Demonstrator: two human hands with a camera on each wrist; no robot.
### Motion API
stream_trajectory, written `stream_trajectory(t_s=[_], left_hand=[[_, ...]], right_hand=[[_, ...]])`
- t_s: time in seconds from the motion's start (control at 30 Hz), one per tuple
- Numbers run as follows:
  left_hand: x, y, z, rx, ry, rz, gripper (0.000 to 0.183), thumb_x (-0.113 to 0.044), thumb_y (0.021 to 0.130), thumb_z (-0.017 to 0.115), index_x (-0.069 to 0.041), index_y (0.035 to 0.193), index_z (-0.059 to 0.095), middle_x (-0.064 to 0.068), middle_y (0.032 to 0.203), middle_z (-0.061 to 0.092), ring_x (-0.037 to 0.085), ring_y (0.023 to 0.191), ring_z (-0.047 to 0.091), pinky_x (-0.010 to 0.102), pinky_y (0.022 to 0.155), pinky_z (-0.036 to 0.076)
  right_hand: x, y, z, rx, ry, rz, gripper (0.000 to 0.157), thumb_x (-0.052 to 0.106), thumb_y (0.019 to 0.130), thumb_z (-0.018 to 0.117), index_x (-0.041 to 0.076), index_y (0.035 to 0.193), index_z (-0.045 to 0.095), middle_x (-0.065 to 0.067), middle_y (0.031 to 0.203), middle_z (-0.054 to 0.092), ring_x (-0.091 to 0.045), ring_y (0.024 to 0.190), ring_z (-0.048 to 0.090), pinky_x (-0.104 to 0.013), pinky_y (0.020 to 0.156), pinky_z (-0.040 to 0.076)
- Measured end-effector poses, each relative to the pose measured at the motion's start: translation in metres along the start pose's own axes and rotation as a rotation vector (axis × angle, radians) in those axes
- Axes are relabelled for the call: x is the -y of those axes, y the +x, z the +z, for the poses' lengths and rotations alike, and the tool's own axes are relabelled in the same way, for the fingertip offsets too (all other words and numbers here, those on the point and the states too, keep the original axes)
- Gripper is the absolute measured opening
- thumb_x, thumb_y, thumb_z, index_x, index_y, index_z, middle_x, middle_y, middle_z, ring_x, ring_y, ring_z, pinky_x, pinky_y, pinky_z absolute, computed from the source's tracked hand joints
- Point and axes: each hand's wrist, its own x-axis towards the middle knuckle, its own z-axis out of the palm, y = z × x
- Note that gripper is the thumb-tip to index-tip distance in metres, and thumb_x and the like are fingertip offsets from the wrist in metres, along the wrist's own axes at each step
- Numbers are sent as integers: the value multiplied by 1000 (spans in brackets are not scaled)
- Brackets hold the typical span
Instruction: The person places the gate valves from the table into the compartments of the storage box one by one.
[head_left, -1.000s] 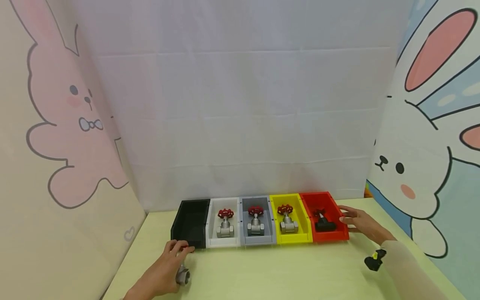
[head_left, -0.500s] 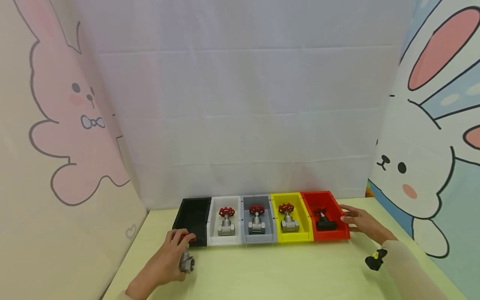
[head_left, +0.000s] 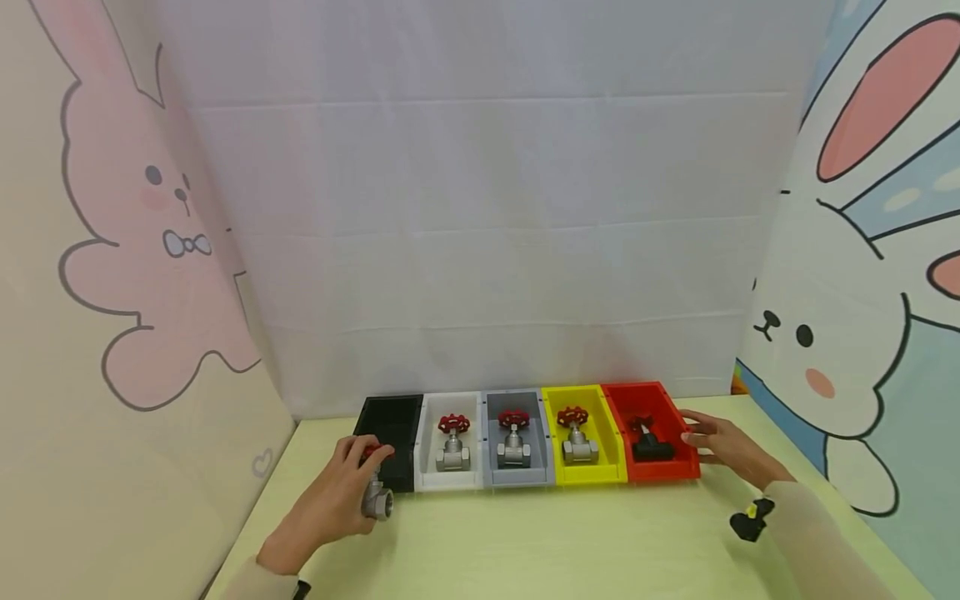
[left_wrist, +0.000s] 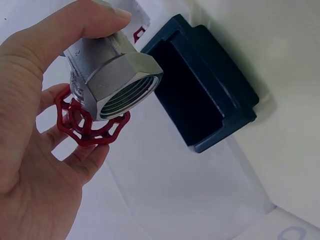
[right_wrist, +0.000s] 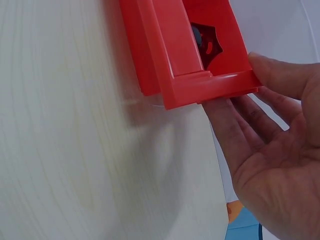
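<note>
My left hand (head_left: 341, 490) grips a metal gate valve (left_wrist: 107, 72) with a red handwheel (left_wrist: 90, 125). The fingers are at the wheel and the thumb lies across the threaded body. The valve hangs in front of the black bin (head_left: 387, 417), its wheel overlapping the bin's front in the head view. Inside the black bin nothing shows. At the far end of the row, my right hand (head_left: 727, 448) holds the side of the red bin (right_wrist: 165, 45), thumb at the rim and fingers against the outside. A black valve (head_left: 651, 448) lies in that bin.
Between the black and red bins stand a white bin (head_left: 427, 417), a grey bin (head_left: 534, 467) and a yellow bin (head_left: 600, 417), each with a red-wheeled metal valve. The pale table (head_left: 540, 542) extends in front. A white sheet (head_left: 480, 250) hangs behind.
My left hand has moved forward with the valve, nearer the black bin, and the valve has risen in the head view. My right hand stays at the red bin.
</note>
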Motion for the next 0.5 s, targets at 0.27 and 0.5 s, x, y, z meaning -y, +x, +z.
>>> stream_trajectory(t_s=[0.27,0.5], left_hand=[[7,15,0,9,-11,-26,94,-22,48,84,-20,134,46,6,131,41,28,123,35,36,81,51],[15,22,1,18,-25,-54,96,-26,48,86,-18,134,45,8,133,41,32,125,34,40,84,52]], right_hand=[[-2,1,-1,-8,-17,19,72,32,94,54,7,149,16,-30,147,28,-46,129,38,-54,94,46],[0,1,2,-23,-15,23,72,31,93,55,7,149,17,-30,146,30,-46,128,39,-52,92,48]])
